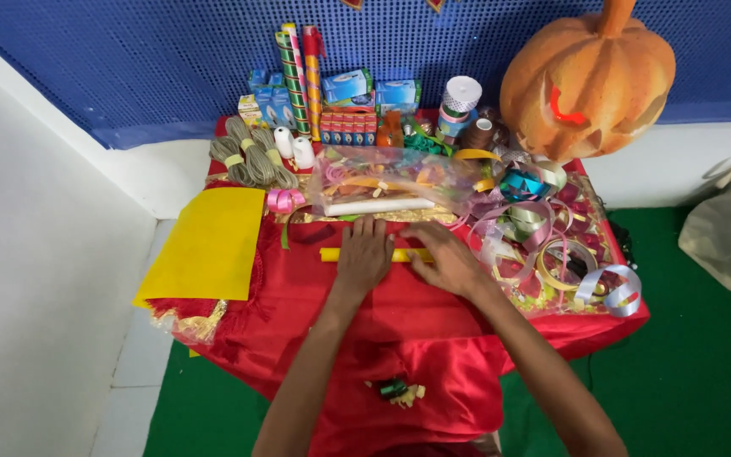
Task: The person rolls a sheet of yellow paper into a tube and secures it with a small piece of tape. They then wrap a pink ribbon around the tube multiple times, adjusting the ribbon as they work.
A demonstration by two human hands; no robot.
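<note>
Red satin tablecloth (433, 322) covered the table; orange pumpkin (587, 76) far right, yellow sheet (209, 244) at left. Left hand (364, 254) & right hand (443, 258) lay flat, fingers open, pressing yellow paper roll (330, 254) mid-table w/o gripping.

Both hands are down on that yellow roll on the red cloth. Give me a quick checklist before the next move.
1. Left hand flat on the rolled yellow paper strip: ok.
2. Right hand on the strip's other end: ok.
3. Strip lying level on the red satin cloth: ok.
4. Flat yellow paper sheet apart from the hands, at the left: ok.
5. Clear plastic bag of ribbons beyond the fingertips, not touching: ok.
6. Strip's roll tightness: cannot tell.
</note>
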